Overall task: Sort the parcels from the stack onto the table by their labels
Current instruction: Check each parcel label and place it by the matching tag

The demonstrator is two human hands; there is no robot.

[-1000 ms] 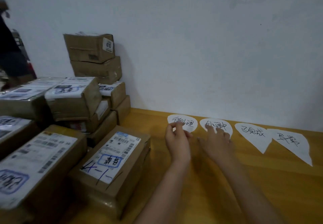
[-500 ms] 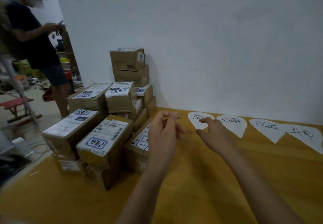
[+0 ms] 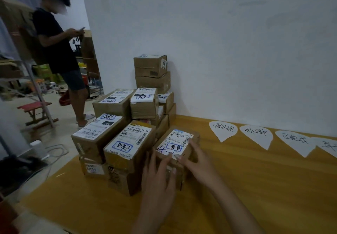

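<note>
Parcels: quantity, location?
– At least eleven brown cartons in view, stacked at the left end of the table, the rear ones against the wall. Some are hidden behind others, so no exact total. Most carry one white printed label on top.

Item being handled?
– One: front parcel, at the stack's near right corner, just beside the carton on its left. One label on top, with blue and black handwriting.

Hands, two. State of each?
– Left hand: fingers straight and spread, laid flat against the front parcel's near face, tips at its top edge. Right hand: fingers curled over the right top edge onto the label, thumb along the near edge, so it grips the front parcel.

Sorting markers?
– Four white paper slips, teardrop-shaped and handwritten, in one row along the wall, right of the stack and apart from the front parcel. The fourth is cut off by the frame edge.

Other entries?
– One person standing on the floor left of the table, holding one phone. One red stool nearby.
</note>
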